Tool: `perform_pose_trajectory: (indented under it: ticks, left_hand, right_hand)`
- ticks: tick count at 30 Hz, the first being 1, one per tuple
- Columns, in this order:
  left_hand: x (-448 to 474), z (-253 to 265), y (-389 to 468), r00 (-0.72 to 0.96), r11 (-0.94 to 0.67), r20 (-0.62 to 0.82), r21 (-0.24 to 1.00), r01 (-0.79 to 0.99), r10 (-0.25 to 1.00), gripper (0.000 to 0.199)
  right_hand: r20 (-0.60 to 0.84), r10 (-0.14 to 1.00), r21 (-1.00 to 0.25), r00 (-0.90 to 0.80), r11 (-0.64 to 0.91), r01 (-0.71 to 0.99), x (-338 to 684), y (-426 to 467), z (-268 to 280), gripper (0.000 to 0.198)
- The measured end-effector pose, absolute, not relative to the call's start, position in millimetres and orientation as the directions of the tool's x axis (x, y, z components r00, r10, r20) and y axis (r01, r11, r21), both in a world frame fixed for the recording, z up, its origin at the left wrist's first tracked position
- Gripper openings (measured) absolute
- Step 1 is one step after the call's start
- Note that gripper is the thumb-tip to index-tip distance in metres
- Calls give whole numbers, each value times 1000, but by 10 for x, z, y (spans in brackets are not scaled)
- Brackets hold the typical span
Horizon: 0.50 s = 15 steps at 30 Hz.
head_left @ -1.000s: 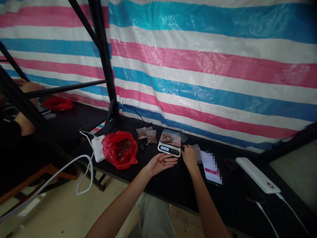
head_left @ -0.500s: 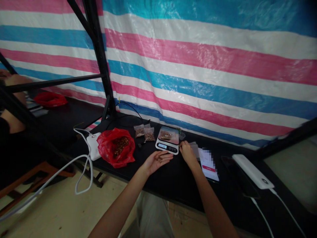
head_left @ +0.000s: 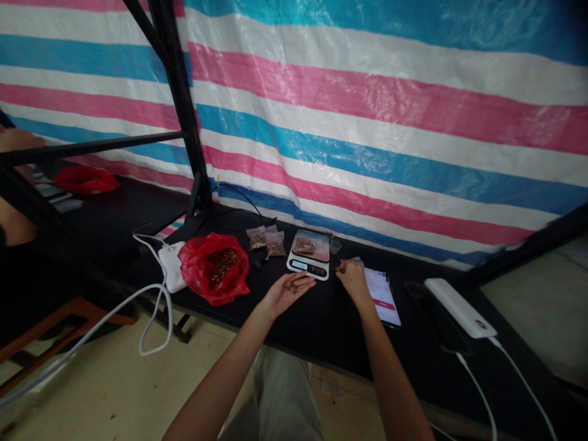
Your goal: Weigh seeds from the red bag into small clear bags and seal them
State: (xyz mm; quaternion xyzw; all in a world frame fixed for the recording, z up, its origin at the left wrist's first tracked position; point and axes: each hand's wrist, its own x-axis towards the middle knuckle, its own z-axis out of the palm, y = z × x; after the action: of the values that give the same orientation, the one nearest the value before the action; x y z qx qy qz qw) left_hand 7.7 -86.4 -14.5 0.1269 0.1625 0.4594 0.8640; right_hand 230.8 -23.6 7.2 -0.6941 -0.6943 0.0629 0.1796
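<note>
My left hand point(head_left: 288, 291) is palm up in front of the scale, fingers extended, with a few small brown pieces point(head_left: 294, 286) lying in it. Its fingertips are at the scale's front edge. To the right of the scale, my right hand point(head_left: 353, 277) is closed in a pinch; what its fingertips hold is too small to make out. The white digital scale point(head_left: 309, 267) has a lit display and carries a clear zip bag of brown pieces point(head_left: 304, 246). Left of my hands, an open red plastic bag point(head_left: 188, 263) contains many brown pieces.
Filled zip bags point(head_left: 275, 245) lie left of the scale, and a small clear cup point(head_left: 335, 247) stands behind it. A lit phone point(head_left: 382, 300) and partly hidden clear bags are by my right hand. White power banks point(head_left: 462, 308) with cables lie at both sides. Another person's arm point(head_left: 16, 223) shows far left.
My right hand has moved slightly away from the scale, toward me and over the clear bags. My left hand's fingers have curled a little. The view has shifted slightly.
</note>
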Motion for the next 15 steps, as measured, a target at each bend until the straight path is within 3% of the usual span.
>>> perform_pose_trajectory:
  ticks: [2, 4, 8, 11, 15]
  left_hand:
    - [79, -137, -865, 525, 546, -168, 380, -746, 834, 32]
    - [81, -125, -863, 523, 547, -176, 398, -737, 834, 32]
    - [87, -106, -847, 564, 593, -209, 429, -681, 799, 35]
    - [96, -122, -816, 579, 607, -216, 446, -658, 786, 35]
    - [118, -175, -776, 492, 559, -265, 386, -734, 829, 31]
  right_hand:
    - [126, 992, -385, 30, 21, 923, 2316, -271, 90, 9]
    - [93, 996, -521, 7, 42, 852, 2302, -313, 136, 7]
    - [94, 985, -859, -143, 153, 489, 2117, -465, 347, 12]
    - [142, 940, -894, -311, 256, 367, 1817, -626, 552, 13]
    - [122, 863, -779, -490, 389, 491, 1420, -749, 677, 14]
